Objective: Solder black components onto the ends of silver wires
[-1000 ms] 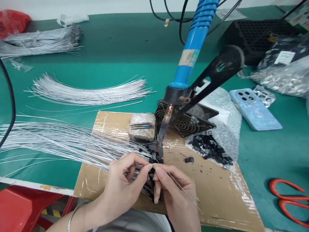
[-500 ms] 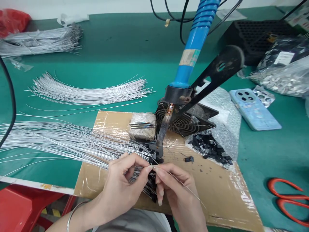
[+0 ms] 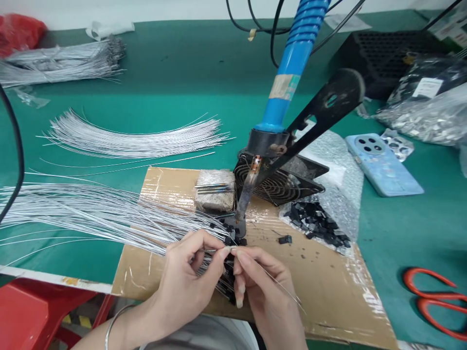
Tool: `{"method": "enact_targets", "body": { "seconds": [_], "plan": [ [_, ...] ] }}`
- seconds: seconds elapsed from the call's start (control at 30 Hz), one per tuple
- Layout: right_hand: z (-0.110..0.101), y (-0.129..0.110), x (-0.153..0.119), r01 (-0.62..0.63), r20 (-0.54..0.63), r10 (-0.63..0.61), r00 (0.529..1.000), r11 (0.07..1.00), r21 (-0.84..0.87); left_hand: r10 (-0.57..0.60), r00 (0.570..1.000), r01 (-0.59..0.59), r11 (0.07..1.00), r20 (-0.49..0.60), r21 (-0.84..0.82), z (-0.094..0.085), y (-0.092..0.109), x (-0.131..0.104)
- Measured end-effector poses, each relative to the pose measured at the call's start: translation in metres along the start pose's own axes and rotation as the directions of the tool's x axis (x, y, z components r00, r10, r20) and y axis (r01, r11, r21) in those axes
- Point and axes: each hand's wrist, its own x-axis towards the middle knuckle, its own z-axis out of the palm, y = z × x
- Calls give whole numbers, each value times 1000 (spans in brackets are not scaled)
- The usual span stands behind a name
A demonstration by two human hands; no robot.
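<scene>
Closed in pinches, the left hand (image 3: 193, 282) and right hand (image 3: 268, 291) are holding a thin wire (image 3: 296, 301). A soldering iron (image 3: 280, 99) is slanting beyond them.

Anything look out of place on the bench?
One black piece lies alone on the cardboard beyond the right hand, apart from the heap of black pieces, so it looks stray; dark specks dot the cardboard nearby.

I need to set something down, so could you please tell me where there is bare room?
Bare green mat lies between the blue phone and red handles, and beyond the curved wire bundle, left of the soldering iron. Around the hands it is crowded: long wires, the fan and black pieces sit close.
</scene>
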Motion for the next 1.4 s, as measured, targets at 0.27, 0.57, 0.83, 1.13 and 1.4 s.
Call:
{"method": "enact_targets", "body": {
  "seconds": [0.27,0.57,0.83,1.13,1.4],
  "plan": [
    [0,-1,0,-11,15,11,1000,1000,-8,-7,1000,6,1000,-23,-14,4,2,-1],
    [6,4,-2,5,-13,-5,1000,1000,24,-85,996,85,991,2,-107,6,8,-1],
    [-33,-25,-1,283,-101,-346,933,876,-391,-174,984,175,964,25,-201,-2,6,8],
    [-106,-62,22,420,461,-603,651,-219,-881,-212,975,220,953,63,-206,-7,4,11],
    [-94,-55,26,336,387,-624,679,-204,-919,-156,988,157,967,16,-201,-6,7,13]
  ]
}}
